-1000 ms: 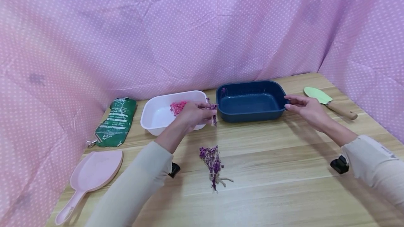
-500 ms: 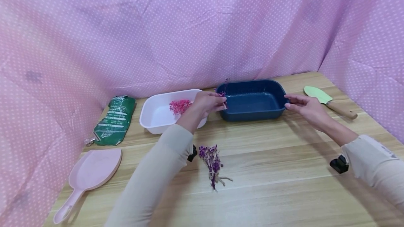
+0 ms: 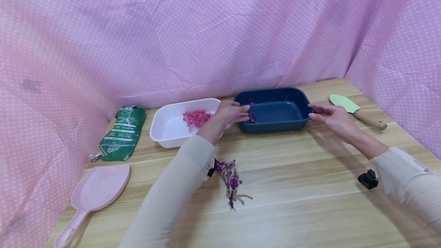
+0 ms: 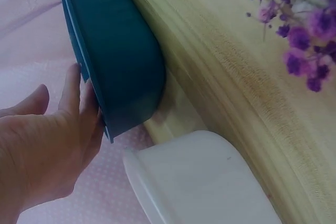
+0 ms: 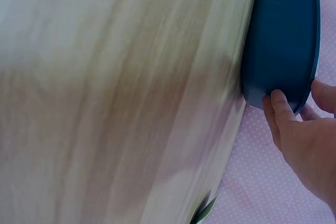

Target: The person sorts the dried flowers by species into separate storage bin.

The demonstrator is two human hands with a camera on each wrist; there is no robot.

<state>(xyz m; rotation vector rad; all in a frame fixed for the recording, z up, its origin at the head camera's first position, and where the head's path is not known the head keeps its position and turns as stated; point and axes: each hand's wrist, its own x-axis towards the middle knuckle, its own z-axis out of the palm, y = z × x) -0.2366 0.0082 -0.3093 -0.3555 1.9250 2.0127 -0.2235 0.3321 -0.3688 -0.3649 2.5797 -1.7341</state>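
Note:
My left hand (image 3: 228,113) is at the left rim of a dark blue plastic basin (image 3: 275,126), fingers fairly straight and reaching over the edge. In the left wrist view its thumb stands apart from the fingers. Small purple dried flowers (image 3: 252,116) lie inside the basin by those fingertips. At the opposite end, my right hand (image 3: 335,121) pinches the basin's rim, two fingers (image 5: 281,103) against the outer wall and the thumb over the edge. Nearer me on the table is a twine-tied bunch of purple dried flowers (image 3: 230,181).
A white basin (image 3: 167,142) holding pink dried flowers (image 3: 196,118) stands left of the blue one, partly behind my left hand. Further left lie a green packet (image 3: 124,135) and a pink dustpan-shaped scoop (image 3: 100,188). A green trowel with a wooden handle (image 3: 370,119) lies at right.
My left hand has moved right and away from me, from in front of the white basin to the blue basin's rim. The purple flowers it held now lie inside. The right hand stays.

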